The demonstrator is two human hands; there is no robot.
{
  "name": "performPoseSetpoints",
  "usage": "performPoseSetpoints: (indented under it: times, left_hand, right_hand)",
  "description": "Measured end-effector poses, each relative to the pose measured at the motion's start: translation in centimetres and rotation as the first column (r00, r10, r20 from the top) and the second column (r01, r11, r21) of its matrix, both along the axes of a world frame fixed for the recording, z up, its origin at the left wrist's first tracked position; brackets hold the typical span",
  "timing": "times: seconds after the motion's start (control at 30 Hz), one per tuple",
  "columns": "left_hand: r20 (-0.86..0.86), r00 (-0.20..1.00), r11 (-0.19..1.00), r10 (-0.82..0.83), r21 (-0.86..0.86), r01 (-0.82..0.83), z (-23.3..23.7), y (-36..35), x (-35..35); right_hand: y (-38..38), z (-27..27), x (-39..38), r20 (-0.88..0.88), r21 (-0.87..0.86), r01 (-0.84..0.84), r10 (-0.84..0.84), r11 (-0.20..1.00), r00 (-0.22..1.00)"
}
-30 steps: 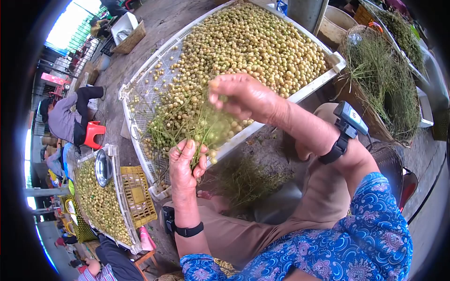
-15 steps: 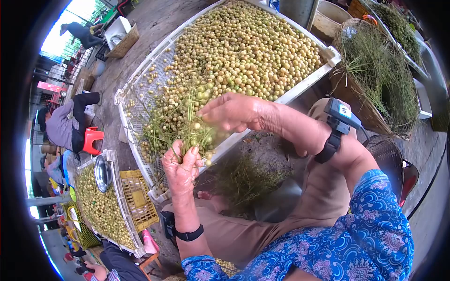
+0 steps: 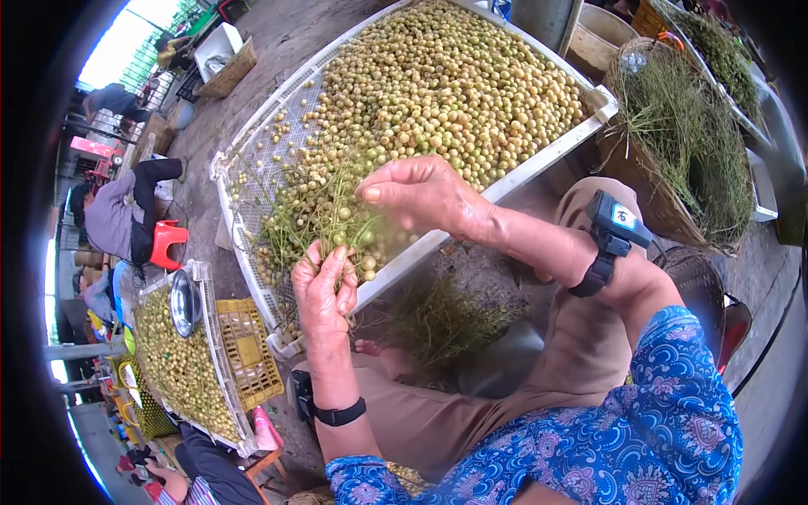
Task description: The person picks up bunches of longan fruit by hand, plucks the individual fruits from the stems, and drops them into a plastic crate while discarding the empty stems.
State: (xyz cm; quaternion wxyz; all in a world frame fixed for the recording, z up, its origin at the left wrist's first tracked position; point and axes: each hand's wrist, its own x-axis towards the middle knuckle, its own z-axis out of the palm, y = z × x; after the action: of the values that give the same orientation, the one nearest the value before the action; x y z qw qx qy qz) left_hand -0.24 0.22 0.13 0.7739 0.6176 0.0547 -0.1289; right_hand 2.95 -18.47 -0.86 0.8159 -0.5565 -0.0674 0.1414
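Note:
My left hand (image 3: 325, 293) is closed round the lower ends of a bunch of thin green stems (image 3: 337, 206) that carries small round yellow-green fruits. Over the near left part of a white mesh tray (image 3: 240, 215), these stems fan upward. Just right of the bunch is my right hand (image 3: 425, 198), its fingers curled and thumb drawn in; whether a fruit is between them is hidden. Loose round fruits (image 3: 454, 93) lie heaped across the tray, thinning out toward its left side.
A pile of stripped stems (image 3: 454, 324) lies on the floor by my legs. At the right stands a basket of stems (image 3: 682, 135). On the left are another fruit tray (image 3: 181, 362) with a metal bowl (image 3: 185, 303), a yellow crate (image 3: 248, 353), a red stool (image 3: 168, 244) and other people.
My left hand has risen slightly with the bunch. My right hand has shifted a little right, with the fingers more curled. The view has shifted slightly, and people in the background have moved.

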Motion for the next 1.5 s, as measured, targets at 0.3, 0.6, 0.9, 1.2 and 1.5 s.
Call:
performPoseSetpoints:
  times: [0.3, 0.6, 0.9, 1.2, 1.5]
  left_hand:
    - [0.007, 1.0, 0.999, 0.01, 0.04, -0.01, 0.2, 0.2, -0.1]
    - [0.045, 0.999, 0.993, 0.008, 0.115, -0.013, -0.3, -0.1, -0.4]
    - [0.053, 0.999, 1.0, -0.008, 0.01, 0.008, 0.1, -0.4, -0.7]
    - [0.042, 0.996, 0.992, -0.074, 0.101, 0.069, 0.4, -0.7, -1.1]
    - [-0.031, 0.998, 0.989, 0.049, -0.136, -0.053, 0.3, 0.2, -0.7]
  right_hand:
    - [-1.2, 0.0, 0.8, 0.311, -0.214, 0.022, 0.047, 0.977, 0.949]
    - [-1.2, 1.4, 0.8, -0.126, 0.084, -0.112, 0.122, 0.99, 0.984]
    - [0.8, 0.1, -0.1, 0.157, -0.323, -0.02, 0.074, 0.946, 0.985]
    - [1.5, -0.1, 0.0, -0.021, -0.029, -0.114, 0.114, 0.993, 0.993]
    - [-0.8, 1.4, 0.4, -0.129, -0.014, -0.164, 0.161, 0.986, 0.978]
